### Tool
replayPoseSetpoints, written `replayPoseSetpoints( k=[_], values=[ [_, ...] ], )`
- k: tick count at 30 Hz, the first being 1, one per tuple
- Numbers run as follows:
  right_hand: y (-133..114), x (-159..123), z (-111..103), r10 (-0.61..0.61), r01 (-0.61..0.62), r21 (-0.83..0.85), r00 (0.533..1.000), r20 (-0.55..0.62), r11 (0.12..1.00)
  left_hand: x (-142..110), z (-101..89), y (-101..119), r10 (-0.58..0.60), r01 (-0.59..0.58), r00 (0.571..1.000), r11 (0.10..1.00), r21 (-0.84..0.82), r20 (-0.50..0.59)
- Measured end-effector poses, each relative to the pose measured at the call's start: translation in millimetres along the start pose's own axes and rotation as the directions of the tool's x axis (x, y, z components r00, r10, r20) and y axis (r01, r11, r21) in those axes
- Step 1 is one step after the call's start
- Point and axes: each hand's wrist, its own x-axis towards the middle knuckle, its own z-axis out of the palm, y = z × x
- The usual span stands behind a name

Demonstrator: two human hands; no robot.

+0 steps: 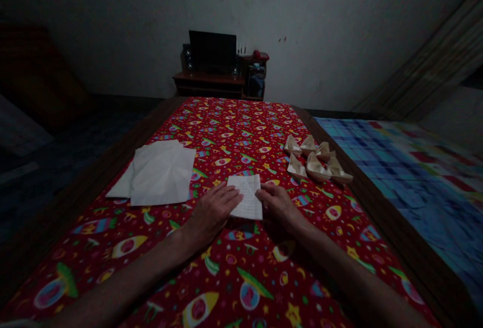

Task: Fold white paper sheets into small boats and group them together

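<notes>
A folded sheet of paper (pixel 247 199), with faint lines of writing on it, lies on the red patterned cloth in front of me. My left hand (pixel 217 207) rests across its left side, fingers stretched out flat on the paper. At the right edge, the thumb and fingers of my right hand (pixel 278 202) pinch the sheet, where a narrow strip runs along the side. To the right, several folded paper boats (pixel 319 166) stand close together in two rows. A stack of flat white paper sheets (pixel 162 174) with crease marks lies to the left.
The red cloth (pixel 245 288) covers a long surface with dark wooden edges (pixel 377 212). Beyond its far end stand a desk (pixel 209 80) with a black monitor (pixel 213 51) and a red telephone (pixel 260 56). A blue checked cloth (pixel 377 152) spreads out on the right.
</notes>
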Motion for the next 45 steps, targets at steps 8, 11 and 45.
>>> replayPoseSetpoints(
  k=[8, 11, 45],
  values=[
    [12, -30, -31, -0.459, 0.605, -0.657, 0.788, 0.41, 0.451, -7, -2.0, 7, -0.128, 0.134, 0.991, 0.977, -0.168, 0.043],
    [15, -32, -29, -0.487, 0.617, -0.601, 0.781, 0.389, 0.509, -5, 0.9, 3, -0.159, 0.158, 0.987, 0.958, -0.239, 0.013],
    [14, -18, -3, -0.332, 0.148, -0.918, 0.943, 0.019, 0.368, 17, 23.5, -11, -0.467, 0.467, 0.884, 0.884, -0.006, 0.011]
  ],
)
